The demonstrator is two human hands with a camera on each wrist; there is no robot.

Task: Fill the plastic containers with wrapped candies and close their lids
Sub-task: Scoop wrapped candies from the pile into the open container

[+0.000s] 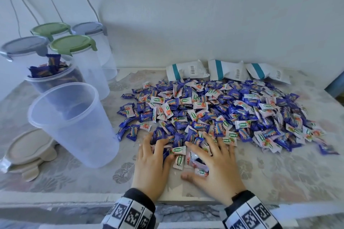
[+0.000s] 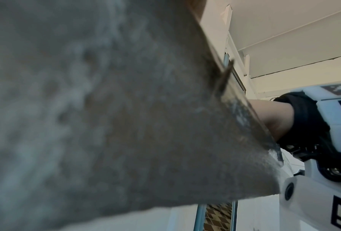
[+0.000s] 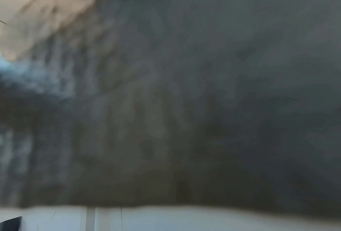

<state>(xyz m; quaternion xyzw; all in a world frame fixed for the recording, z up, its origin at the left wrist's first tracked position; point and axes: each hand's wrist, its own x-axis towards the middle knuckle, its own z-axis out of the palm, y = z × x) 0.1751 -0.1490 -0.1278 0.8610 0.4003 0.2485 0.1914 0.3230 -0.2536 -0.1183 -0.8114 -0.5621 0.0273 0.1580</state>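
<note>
Both hands down on the near edge of the candy pile (image 1: 214, 109) on the bench (image 1: 279, 173). Left hand (image 1: 151, 165) and right hand (image 1: 216, 163) lie side by side, fingers spread and slightly bent, raking sweets between them; neither grip is closed on anything. Just left of the left hand stands an empty tub (image 1: 74, 124), lid off. Beyond it, a tub of candies (image 1: 54, 78), heaped over the rim. Further back, four lidded tubs (image 1: 74, 50). Beige lids (image 1: 29, 152) lie left of the empty tub.
</note>
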